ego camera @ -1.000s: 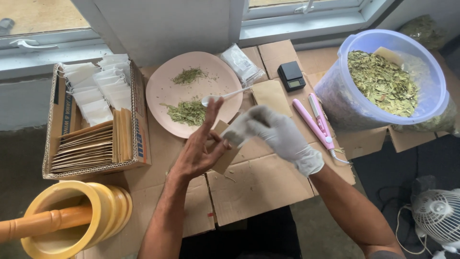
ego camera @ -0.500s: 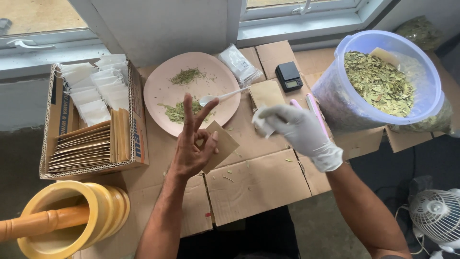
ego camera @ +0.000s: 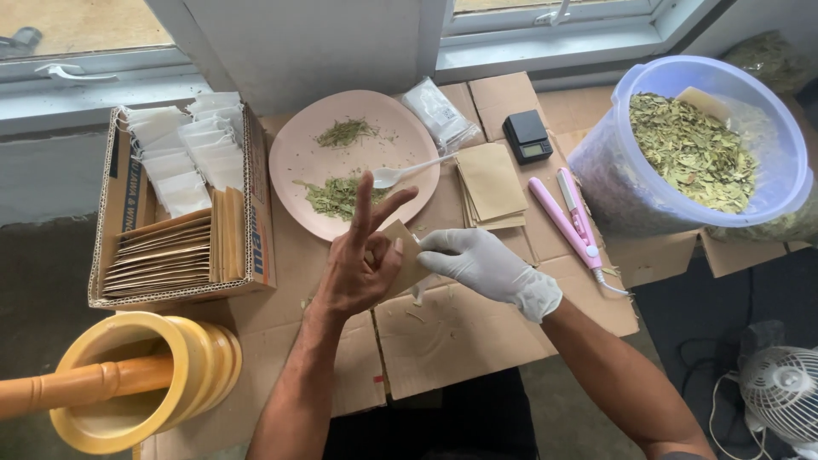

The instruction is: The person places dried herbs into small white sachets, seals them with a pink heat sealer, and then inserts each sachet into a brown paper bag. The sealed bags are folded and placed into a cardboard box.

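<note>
Filling step: bare left hand [ego camera: 362, 268] pinching a small brown paper envelope [ego camera: 407, 255], spare fingers splayed; gloved right hand [ego camera: 486, 266] gripping its edge. Next: steady, gentle handling.

The right hand [ego camera: 490, 266] is wearing a white glove, while the left hand [ego camera: 362, 260] is bare and holding a tan paper packet [ego camera: 407, 255]. The plate [ego camera: 294, 158] is showing pale pink, with two heaps of dull green herbs [ego camera: 336, 194] and a white spoon [ego camera: 409, 171] on it. To the right, the stack of envelopes [ego camera: 492, 183] is looking tan, the small scale [ego camera: 527, 136] black, and the sealing iron [ego camera: 567, 217] bright pink. The far-right tub [ego camera: 596, 183] is showing translucent lilac, filled with yellow-green dried leaves [ego camera: 690, 149]. On the left, the brown cardboard box [ego camera: 115, 187] is holding white sachets [ego camera: 183, 158] and tan sleeves. The near-left mortar [ego camera: 200, 362] is glowing yellow. The counter [ego camera: 460, 332] is wearing plain brown cardboard.
</note>
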